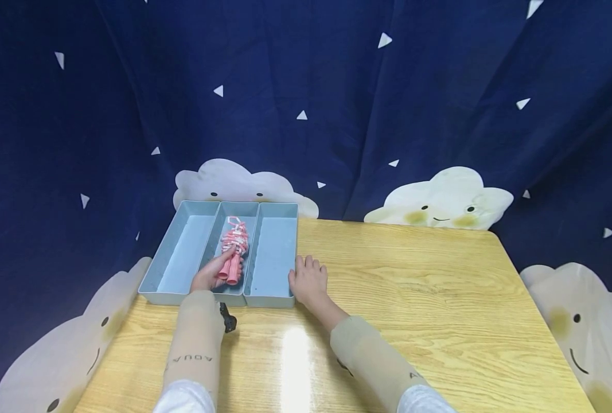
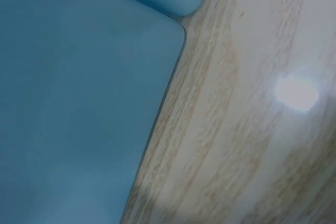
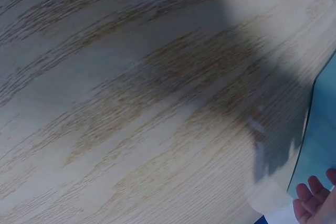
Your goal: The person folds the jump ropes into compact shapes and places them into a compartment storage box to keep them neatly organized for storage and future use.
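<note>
My left hand (image 1: 211, 275) grips a pink-and-white jump rope (image 1: 235, 236) by its two pink handles, thumb across them and fingertips showing on the far side. The rope is wound in a bundle, with a small loop at its far end. It is inside the middle light-blue bin (image 1: 228, 299); whether it touches the bottom cannot be told. My right hand (image 1: 310, 281) is at the right bin's (image 1: 275, 252) outer right wall, fingers loosely extended and holding nothing. In the right wrist view, its fingers (image 3: 314, 186) appear beside the blue wall. The left wrist view does not show the left hand.
A left bin (image 1: 187, 252) stands against the middle one, making a row of three. The wooden table (image 1: 414, 298) stretches to the right. A dark blue curtain (image 1: 336, 103) with white triangles and clouds hangs behind and at the sides.
</note>
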The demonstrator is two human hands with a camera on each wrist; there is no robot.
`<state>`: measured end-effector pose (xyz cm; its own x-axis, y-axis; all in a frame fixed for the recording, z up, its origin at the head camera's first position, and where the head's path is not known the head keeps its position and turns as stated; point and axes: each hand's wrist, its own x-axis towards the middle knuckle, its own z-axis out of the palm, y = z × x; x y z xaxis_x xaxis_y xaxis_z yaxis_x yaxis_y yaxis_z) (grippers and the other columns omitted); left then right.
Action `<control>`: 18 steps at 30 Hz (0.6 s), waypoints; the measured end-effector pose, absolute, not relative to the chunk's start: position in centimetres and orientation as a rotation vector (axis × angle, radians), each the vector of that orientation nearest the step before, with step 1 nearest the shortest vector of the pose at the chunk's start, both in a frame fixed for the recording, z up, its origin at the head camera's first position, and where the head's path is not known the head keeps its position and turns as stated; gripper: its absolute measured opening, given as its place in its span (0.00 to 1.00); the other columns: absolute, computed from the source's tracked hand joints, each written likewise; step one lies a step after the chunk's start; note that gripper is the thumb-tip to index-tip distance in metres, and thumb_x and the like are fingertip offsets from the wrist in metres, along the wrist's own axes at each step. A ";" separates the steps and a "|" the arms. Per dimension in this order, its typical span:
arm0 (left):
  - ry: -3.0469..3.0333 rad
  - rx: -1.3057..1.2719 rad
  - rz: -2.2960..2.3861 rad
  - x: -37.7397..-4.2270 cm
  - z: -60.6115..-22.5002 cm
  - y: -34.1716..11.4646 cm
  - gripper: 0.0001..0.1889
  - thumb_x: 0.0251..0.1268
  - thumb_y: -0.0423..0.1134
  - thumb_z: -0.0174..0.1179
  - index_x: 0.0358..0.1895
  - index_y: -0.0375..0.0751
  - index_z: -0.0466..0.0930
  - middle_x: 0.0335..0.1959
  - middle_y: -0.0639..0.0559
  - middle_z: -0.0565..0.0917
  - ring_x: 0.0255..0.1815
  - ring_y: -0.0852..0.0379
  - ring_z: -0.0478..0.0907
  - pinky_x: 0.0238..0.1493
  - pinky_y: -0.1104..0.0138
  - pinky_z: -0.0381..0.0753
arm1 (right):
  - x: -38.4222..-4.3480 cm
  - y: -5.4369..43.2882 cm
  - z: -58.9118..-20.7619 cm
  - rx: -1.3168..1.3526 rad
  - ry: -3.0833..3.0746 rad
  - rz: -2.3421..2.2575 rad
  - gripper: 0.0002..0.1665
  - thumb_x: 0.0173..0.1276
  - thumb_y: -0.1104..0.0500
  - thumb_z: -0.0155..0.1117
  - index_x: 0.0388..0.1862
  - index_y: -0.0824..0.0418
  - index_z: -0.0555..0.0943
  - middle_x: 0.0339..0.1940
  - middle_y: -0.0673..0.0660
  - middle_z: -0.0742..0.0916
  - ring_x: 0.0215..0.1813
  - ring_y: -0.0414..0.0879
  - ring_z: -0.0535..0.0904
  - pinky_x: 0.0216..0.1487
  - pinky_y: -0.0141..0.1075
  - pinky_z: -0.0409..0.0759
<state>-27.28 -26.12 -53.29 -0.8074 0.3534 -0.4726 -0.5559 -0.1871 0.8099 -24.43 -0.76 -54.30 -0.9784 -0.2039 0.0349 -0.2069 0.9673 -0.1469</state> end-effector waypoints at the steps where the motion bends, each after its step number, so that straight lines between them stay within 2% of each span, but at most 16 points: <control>1: 1.491 -0.244 2.027 -27.4 -53.4 -26.1 0.23 0.72 0.53 0.36 0.38 0.34 0.70 0.24 0.51 0.78 0.23 0.60 0.77 0.26 0.69 0.80 | -24.4 -0.8 -54.3 0.324 -3.098 0.233 0.24 0.71 0.46 0.40 0.60 0.57 0.64 0.48 0.59 0.74 0.50 0.53 0.70 0.50 0.47 0.70; 5: 1.438 -0.248 2.020 -27.7 -53.9 -26.2 0.23 0.72 0.53 0.35 0.36 0.35 0.69 0.23 0.51 0.78 0.23 0.60 0.77 0.26 0.69 0.80 | -24.4 -0.8 -54.3 0.327 -3.104 0.223 0.25 0.71 0.46 0.40 0.60 0.57 0.64 0.49 0.59 0.74 0.50 0.53 0.70 0.49 0.47 0.70; 14: 1.420 -0.246 2.012 -27.8 -54.4 -26.3 0.24 0.72 0.54 0.35 0.39 0.34 0.69 0.25 0.49 0.80 0.27 0.59 0.80 0.34 0.64 0.83 | -24.4 -0.7 -54.3 0.338 -3.101 0.217 0.25 0.71 0.46 0.39 0.60 0.58 0.63 0.50 0.59 0.74 0.50 0.53 0.70 0.49 0.47 0.69; 18: 1.599 -0.318 1.960 -27.8 -54.9 -26.3 0.25 0.70 0.57 0.38 0.42 0.35 0.70 0.26 0.53 0.80 0.26 0.62 0.78 0.31 0.68 0.81 | -24.4 -0.8 -54.3 0.343 -3.103 0.215 0.26 0.71 0.46 0.39 0.61 0.58 0.63 0.51 0.59 0.74 0.51 0.53 0.70 0.49 0.47 0.70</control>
